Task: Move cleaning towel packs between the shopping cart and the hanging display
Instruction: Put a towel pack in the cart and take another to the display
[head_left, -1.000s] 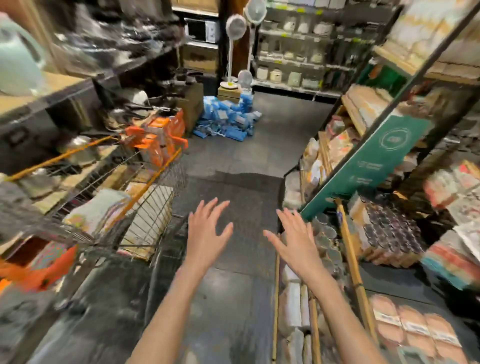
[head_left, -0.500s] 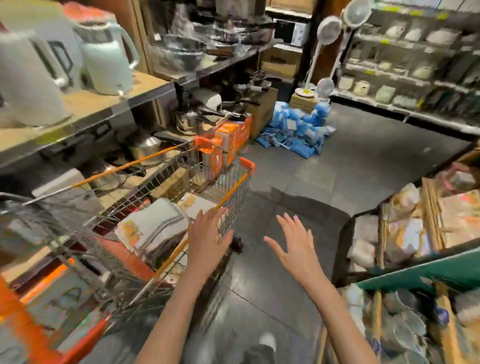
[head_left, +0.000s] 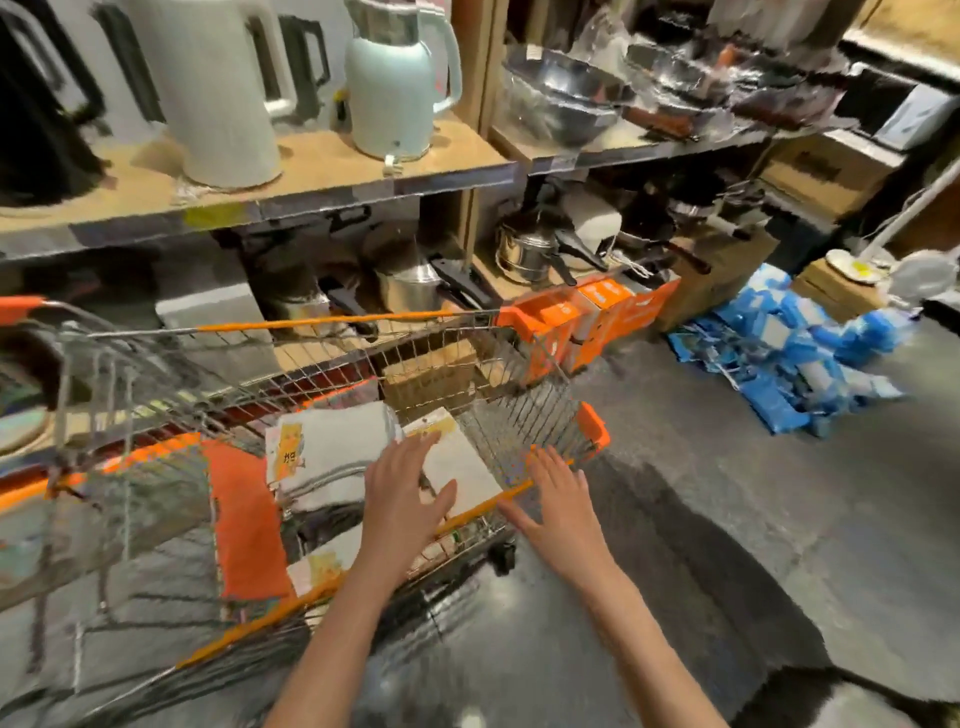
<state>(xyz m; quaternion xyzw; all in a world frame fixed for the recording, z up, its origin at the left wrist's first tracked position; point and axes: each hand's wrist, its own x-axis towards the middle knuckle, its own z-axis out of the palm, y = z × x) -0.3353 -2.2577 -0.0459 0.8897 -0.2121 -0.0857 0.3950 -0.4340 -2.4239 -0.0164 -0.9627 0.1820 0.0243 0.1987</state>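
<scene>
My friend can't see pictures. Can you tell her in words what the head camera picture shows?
Two bare arms reach toward a wire shopping cart with orange trim; the open left hand is over the towel packs inside, and the open right hand is by the cart's rim. Behind are store shelves with kettles and pots.

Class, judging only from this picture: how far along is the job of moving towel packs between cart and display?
Done: nothing can be confirmed; the hanging display is out of view. In hand: both hands are empty, fingers spread. The left hand reaches over the wire shopping cart with orange trim above the flat white towel packs with yellow labels; the right hand hovers outside its rim. Left: take a grip on a pack and carry it over.
</scene>
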